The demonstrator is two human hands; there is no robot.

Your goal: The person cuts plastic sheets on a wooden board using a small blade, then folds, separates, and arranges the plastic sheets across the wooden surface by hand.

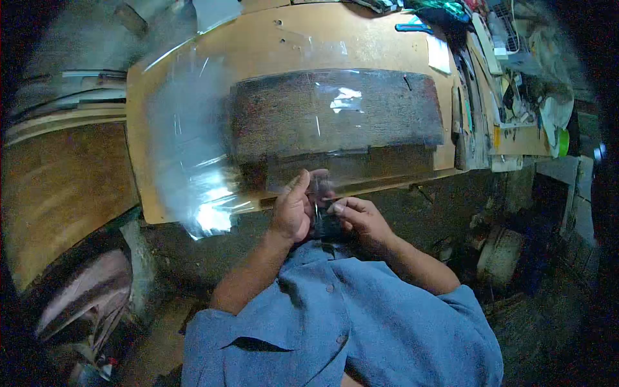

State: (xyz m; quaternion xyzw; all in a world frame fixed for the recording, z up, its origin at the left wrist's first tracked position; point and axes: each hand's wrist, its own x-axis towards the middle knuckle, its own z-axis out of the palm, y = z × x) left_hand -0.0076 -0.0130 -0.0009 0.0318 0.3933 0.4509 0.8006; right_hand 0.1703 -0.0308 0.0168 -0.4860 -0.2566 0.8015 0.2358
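In front of my shirt, just off the table's near edge, my left hand (293, 209) holds a clear plastic piece (320, 190). Its thumb points up and its fingers show through from behind. My right hand (362, 220) pinches the right side of the same plastic between thumb and fingertips. The lower end of the piece looks dark against the background, and its exact shape is hard to make out. Beyond both hands lies a dark, worn board (277, 116) with a small shiny clear scrap (347, 98) on top.
Clear plastic sheets (187, 142) cover the left of the wooden table (258, 39), catching bright glare. A blue cutter (412, 28) and a white paper piece (439, 53) lie at the back right. Clutter and a box (522, 142) crowd the right side. A brown panel (71, 187) stands left.
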